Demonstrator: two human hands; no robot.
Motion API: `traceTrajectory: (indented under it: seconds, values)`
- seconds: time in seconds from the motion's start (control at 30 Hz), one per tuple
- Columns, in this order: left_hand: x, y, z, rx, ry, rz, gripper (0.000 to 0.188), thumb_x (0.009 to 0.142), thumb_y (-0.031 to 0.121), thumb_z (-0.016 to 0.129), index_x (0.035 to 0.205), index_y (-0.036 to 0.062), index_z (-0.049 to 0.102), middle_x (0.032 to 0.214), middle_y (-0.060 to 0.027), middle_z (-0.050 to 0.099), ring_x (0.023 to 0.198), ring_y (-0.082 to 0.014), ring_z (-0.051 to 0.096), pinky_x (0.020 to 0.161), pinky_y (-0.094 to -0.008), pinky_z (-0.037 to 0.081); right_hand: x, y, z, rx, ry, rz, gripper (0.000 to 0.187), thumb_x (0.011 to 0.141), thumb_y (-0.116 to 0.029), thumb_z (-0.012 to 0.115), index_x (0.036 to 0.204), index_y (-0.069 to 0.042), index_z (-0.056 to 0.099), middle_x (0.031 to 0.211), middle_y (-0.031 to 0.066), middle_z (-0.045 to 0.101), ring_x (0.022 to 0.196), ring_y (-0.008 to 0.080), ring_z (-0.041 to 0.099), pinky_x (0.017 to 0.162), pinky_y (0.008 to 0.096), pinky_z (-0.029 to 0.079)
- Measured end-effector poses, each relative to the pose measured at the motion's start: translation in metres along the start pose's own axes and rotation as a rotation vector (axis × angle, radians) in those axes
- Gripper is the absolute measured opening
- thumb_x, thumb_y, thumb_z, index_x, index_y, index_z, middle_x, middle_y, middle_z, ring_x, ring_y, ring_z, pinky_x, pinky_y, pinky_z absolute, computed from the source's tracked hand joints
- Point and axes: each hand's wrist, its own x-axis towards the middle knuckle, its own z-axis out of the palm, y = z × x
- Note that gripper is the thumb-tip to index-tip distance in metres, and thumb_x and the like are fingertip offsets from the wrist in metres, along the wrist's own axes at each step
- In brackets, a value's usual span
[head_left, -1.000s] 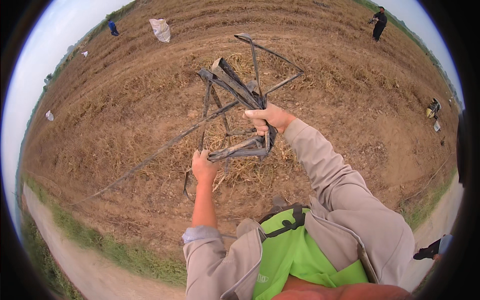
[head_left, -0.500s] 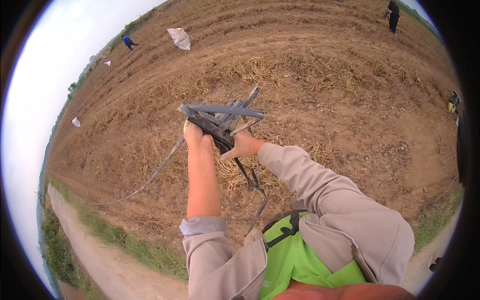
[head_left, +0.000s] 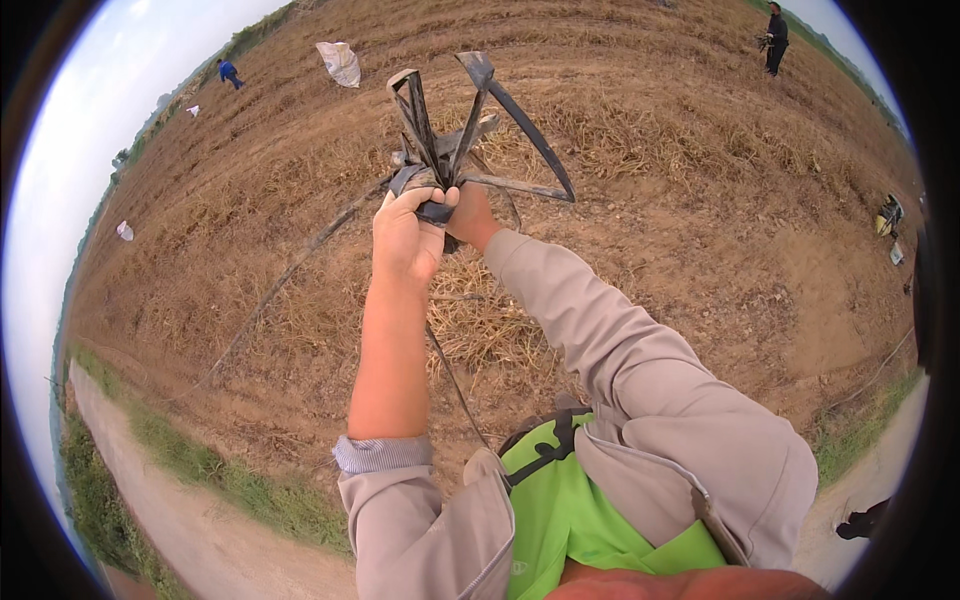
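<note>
At the bottom of the frame, a bright green vest [head_left: 560, 510] shows between the open flaps of a beige long-sleeved jacket [head_left: 680, 440]. Both forearms rise from there toward the upper middle of the picture.

The left hand [head_left: 405, 238] is clenched in a fist around a bundle of flat, dark grey plastic strip [head_left: 450, 150] (likely irrigation tape, folded into stiff loops). The right hand [head_left: 472, 215] sits just behind and to the right of it, mostly hidden by the left fist and the bundle; its fingers seem wrapped on the same bundle, though the grip is not fully visible. The loops fan upward and to the right above both hands. One long tail of the strip [head_left: 290, 275] trails down to the left across the ground, and a thinner strand hangs toward the vest.

Beyond the hands lies a dry brown field of straw and furrowed soil [head_left: 700, 200]. A dirt path edged with grass [head_left: 200, 470] curves along the lower left.

Farther off, a white sack [head_left: 340, 62] lies at the upper left, its contents not visible. A person in blue [head_left: 230, 72] stands beyond it, and a person in dark clothes [head_left: 776, 38] stands at the upper right.
</note>
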Motion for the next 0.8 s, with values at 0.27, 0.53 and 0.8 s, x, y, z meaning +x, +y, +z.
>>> traceTrajectory:
  seconds: [0.27, 0.53, 0.8]
  values:
    - [-0.074, -0.024, -0.101, 1.404, 0.389, 0.43, 0.12, 0.063, 0.031, 0.093, 0.153, 0.0004, 0.019, 0.15, -0.022, 0.031, 0.142, -0.0352, 0.03, 0.117, -0.0476, 0.029, 0.026, -0.033, -0.037, 0.451, 0.071, 0.469, 0.02, 0.082, -0.013, 0.074, 0.093, 0.004, 0.069, 0.078, 0.01, 0.069, 0.068, 0.0201, 0.065, 0.062, 0.0389, 0.05]
    - [-0.075, -0.08, -0.185, 1.579, 0.414, 0.185, 0.12, 0.062, 0.04, 0.091, 0.152, -0.0013, 0.024, 0.156, -0.0226, 0.024, 0.147, -0.0354, 0.023, 0.12, -0.048, 0.021, -0.004, -0.053, -0.075, 1.037, -0.157, 0.696, 0.011, 0.088, -0.002, 0.063, 0.095, 0.005, 0.064, 0.081, 0.0117, 0.069, 0.066, 0.0216, 0.07, 0.062, 0.0357, 0.062]
    - [-0.048, -0.114, -0.281, 1.412, 0.082, 0.235, 0.037, 0.072, 0.024, 0.084, 0.1, 0.0065, 0.068, 0.104, -0.0109, 0.06, 0.096, -0.0294, 0.058, 0.084, -0.0394, 0.047, -0.033, -0.046, -0.138, 1.153, -0.178, 0.886, 0.012, 0.09, -0.006, 0.059, 0.095, 0.003, 0.062, 0.081, 0.0128, 0.07, 0.067, 0.023, 0.071, 0.064, 0.0385, 0.063]
